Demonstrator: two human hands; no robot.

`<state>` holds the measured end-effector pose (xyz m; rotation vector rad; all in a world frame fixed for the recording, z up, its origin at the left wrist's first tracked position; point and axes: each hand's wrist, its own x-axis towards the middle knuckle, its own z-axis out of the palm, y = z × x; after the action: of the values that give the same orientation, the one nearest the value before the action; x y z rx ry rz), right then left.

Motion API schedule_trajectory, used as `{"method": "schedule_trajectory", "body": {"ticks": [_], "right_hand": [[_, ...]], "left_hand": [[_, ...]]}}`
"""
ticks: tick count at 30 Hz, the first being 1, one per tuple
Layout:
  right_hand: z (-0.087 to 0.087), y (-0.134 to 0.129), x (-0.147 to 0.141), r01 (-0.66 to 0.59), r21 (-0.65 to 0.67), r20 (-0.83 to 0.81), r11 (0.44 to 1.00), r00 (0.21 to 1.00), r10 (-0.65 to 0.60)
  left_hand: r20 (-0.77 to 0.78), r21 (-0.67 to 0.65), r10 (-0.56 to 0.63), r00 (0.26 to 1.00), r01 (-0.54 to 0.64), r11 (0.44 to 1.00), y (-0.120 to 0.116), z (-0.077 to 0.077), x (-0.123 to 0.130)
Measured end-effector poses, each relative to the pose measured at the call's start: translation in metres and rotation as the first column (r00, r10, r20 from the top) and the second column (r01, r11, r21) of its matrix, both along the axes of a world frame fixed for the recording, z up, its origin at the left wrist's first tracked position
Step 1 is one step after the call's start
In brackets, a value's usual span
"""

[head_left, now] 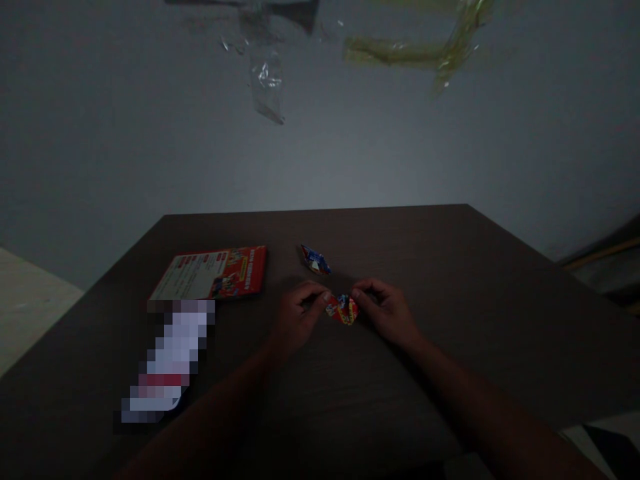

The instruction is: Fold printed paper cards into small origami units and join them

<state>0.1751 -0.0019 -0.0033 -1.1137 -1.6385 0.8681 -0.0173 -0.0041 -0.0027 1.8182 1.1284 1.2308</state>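
Observation:
Between my two hands is a small red piece of folded printed paper (343, 309) with yellow and blue patterns. My left hand (301, 312) pinches its left end between thumb and fingers. At the right end, the thumb and fingers of my right hand (384, 308) pinch it too. Just beyond my hands a blue printed folded piece (316, 260), pointed at both ends, lies on the table, touched by neither hand.
A red and white printed booklet or flat box (210, 275) lies on the dark table (400, 240) to the left. Nearer me is a blurred-out, phone-like object (173, 360). The wall (320, 153) behind bears strips of tape (395, 52).

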Motion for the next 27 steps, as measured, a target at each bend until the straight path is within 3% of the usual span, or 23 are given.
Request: {"method": "schedule_trajectory", "body": {"ticks": [9, 27], "right_hand": [[-0.008, 0.006, 0.007, 0.046, -0.028, -0.059, 0.999, 0.997, -0.047], [-0.008, 0.012, 0.019, 0.115, -0.035, -0.039, 0.993, 0.993, -0.116]], "left_hand": [[0.059, -0.080, 0.137, 0.989, -0.132, 0.988, 0.002, -0.003, -0.004], [0.124, -0.124, 0.240, 0.963, -0.225, 0.966, 0.005, -0.006, -0.007]]}}
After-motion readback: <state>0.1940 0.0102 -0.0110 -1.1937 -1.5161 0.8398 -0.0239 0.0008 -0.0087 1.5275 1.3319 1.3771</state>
